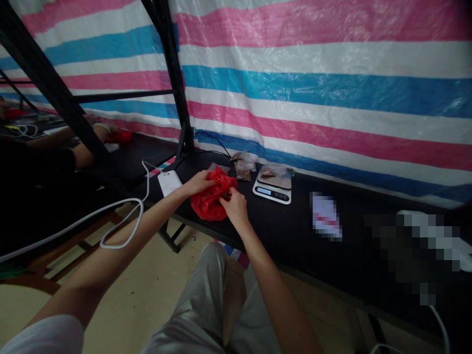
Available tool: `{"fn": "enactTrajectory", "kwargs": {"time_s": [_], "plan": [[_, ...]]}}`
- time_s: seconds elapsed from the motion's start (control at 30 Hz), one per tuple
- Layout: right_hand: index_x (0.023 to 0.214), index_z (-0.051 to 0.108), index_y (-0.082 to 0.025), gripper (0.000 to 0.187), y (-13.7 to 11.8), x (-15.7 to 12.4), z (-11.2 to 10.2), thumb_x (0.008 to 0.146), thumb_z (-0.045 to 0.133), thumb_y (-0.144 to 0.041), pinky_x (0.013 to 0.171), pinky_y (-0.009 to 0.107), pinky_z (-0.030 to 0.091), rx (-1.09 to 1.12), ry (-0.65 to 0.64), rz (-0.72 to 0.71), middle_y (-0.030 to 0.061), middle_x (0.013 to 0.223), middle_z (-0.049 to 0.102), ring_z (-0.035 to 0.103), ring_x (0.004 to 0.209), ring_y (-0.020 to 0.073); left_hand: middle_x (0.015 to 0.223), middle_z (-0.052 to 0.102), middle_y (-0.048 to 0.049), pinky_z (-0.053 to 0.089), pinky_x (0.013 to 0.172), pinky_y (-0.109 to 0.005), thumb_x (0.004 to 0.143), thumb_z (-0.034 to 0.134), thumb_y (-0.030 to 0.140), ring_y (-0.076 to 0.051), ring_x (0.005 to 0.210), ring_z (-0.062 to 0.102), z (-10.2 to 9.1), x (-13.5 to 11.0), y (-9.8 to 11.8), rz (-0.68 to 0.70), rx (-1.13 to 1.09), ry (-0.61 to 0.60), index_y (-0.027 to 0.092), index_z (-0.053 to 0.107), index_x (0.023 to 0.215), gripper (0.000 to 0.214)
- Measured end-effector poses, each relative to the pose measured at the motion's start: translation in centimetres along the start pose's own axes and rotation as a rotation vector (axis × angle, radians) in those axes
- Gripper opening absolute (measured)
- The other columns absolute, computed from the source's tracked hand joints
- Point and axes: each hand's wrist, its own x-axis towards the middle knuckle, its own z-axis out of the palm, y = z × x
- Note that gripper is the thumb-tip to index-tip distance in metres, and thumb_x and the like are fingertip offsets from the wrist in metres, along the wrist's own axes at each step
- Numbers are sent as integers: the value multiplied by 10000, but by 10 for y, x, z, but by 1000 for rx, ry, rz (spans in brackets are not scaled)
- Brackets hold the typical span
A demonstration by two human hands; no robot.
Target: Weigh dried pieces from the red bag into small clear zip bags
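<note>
A crumpled red plastic bag (211, 202) lies on the black table (295, 231) in front of me. My left hand (199, 183) grips the bag's upper left edge, fingers curled over it. My right hand (233, 204) is at the bag's opening on the right side, fingers bent into it; what they pinch is hidden. Just right of the bag stands a small white digital scale (273, 191) with a clear packet of brown bits (271, 172) on its pan.
More clear packets (241, 166) lie behind the bag near the striped tarp wall (313, 88). A white power bank (168, 183) with a white cable (121, 221) sits to the left. Another person's arm (83, 152) rests at a table far left. A black frame post (173, 78) rises behind.
</note>
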Motion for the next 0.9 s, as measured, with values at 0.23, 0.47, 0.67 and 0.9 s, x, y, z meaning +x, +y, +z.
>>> {"fn": "enactTrajectory", "kwargs": {"time_s": [0.23,0.47,0.67,0.9], "plan": [[945,565,-195,240,1,0,2,720,613,-263,741,281,460,20,12,-26,52,914,653,620,834,178,666,646,-28,475,554,-245,640,573,296,-157,606,589,0,4,-4,-56,-232,-5,96,618,773,244],[957,566,-196,255,0,-1,2,724,621,-284,754,285,457,-25,18,-34,50,920,655,622,847,184,729,666,-34,482,598,-230,648,573,221,-141,636,605,-2,0,-3,-41,-365,-104,105,612,844,231],[953,555,-179,252,-3,-2,1,727,612,-275,731,296,455,-106,12,-21,69,900,653,625,829,204,744,668,-59,491,616,-257,672,547,201,-161,657,618,10,1,-11,-73,-367,-128,86,607,882,247],[966,558,-193,258,-1,-3,2,728,619,-269,748,285,455,-45,24,-47,57,914,654,623,843,185,778,673,-45,497,641,-260,665,542,197,-149,648,616,-1,0,-6,-31,-357,-97,98,606,904,267]]}}
